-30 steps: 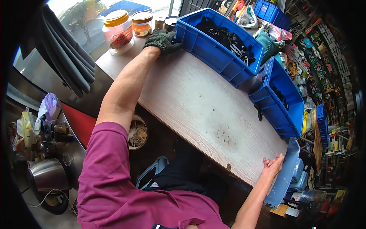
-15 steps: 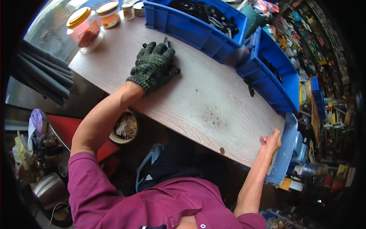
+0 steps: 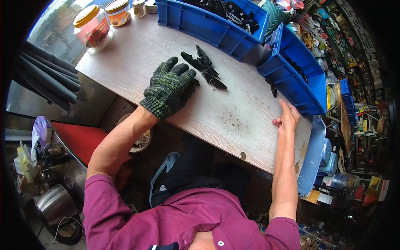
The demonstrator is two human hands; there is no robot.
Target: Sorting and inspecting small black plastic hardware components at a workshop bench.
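My left hand (image 3: 168, 88), in a dark green and black knitted glove, is over the left part of the pale wooden table (image 3: 250, 125), its fingers apart. What lies beneath its palm is hidden. Just beyond its fingertips several black plastic-looking pieces (image 3: 205, 66) lie in a loose cluster, apart from the glove. Bare and without a glove, my right hand (image 3: 288, 116) is over the table's right end, index finger stretched forward and the other fingers bent, nothing visible in it. A small black piece (image 3: 273, 91) lies just past that fingertip, beside a blue bin (image 3: 291, 79).
A blue crate (image 3: 204, 25) of black parts stands along the far edge. Lidded jars (image 3: 92, 33) occupy the far left corner. A light blue tray (image 3: 310, 162) adjoins the right end. Below the near edge is a round waste bin (image 3: 143, 141).
My left hand has drawn back toward me, leaving the black pieces exposed on the table. From the table's right edge my right hand has moved farther away, up to the small black piece.
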